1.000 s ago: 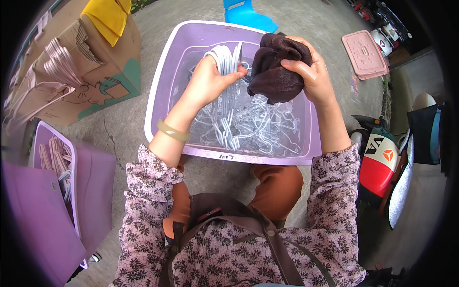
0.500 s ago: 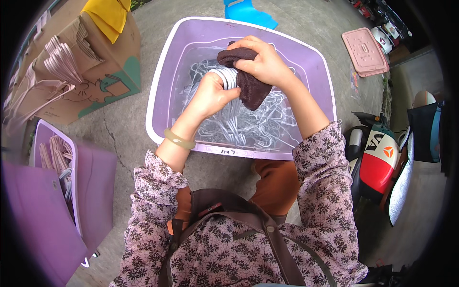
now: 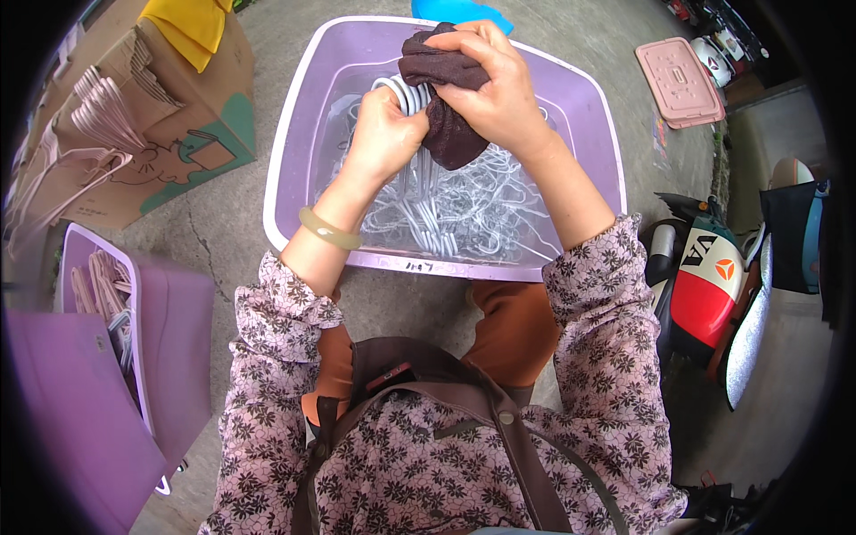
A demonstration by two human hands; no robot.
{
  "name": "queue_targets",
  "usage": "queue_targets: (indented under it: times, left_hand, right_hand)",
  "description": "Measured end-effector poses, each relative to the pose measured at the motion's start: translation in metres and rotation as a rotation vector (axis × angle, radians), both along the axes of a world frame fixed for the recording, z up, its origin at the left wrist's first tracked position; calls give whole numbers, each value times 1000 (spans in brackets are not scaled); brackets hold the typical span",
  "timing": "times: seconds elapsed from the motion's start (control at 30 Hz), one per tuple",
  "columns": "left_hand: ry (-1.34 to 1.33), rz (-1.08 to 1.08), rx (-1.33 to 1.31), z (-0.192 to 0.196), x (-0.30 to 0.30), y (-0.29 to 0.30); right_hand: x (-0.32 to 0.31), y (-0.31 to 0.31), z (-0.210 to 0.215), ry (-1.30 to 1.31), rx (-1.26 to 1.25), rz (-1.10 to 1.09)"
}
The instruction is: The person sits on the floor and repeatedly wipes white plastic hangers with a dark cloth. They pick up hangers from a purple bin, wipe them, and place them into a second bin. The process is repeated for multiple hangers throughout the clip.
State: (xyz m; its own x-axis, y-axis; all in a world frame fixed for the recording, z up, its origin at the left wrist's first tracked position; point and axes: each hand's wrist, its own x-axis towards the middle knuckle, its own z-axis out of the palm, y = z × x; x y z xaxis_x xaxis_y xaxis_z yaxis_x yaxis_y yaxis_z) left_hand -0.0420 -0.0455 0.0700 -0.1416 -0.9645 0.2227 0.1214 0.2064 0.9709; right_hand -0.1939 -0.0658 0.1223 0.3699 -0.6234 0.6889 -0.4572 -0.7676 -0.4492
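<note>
Above a purple plastic tub [image 3: 294,160] my left hand [image 3: 385,138] is closed round a bundle of white clothes hangers [image 3: 423,201], whose hooks stick up past my fist while their lower ends hang down into the tub. My right hand [image 3: 492,85] grips a dark brown cloth [image 3: 456,134], which bunches over the fingers and drapes down against the hangers beside my left thumb. Many more white hangers [image 3: 508,196] lie tangled in water at the bottom of the tub.
At the left stand a cardboard box [image 3: 169,169] with pink hangers [image 3: 105,111] hung on it, a yellow cloth [image 3: 192,31] and a purple bin [image 3: 178,330] holding hangers. A blue plastic piece [image 3: 464,12] is behind the tub. To the right are a pink lid [image 3: 679,82] and a scooter [image 3: 709,285].
Both hands have shifted slightly up and away from me with the hangers and the cloth. The cloth is bunched more tightly under my right hand. The view has shifted a little.
</note>
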Motion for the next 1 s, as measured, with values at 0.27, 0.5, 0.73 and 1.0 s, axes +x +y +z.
queue_targets:
  times: [0.27,0.5,0.73,1.0]
  left_hand:
    - [493,103,87,8,-4,-11]
    - [490,121,109,10,14,-15]
    - [550,-33,92,52,28,-26]
    - [837,66,261,34,72,-69]
  right_hand:
    - [-3,19,-82,-212,-113,-17]
    - [-43,25,-134,199,124,-161]
    - [-119,-1,-241,490,865,-230]
    - [-78,18,-163,-70,899,528]
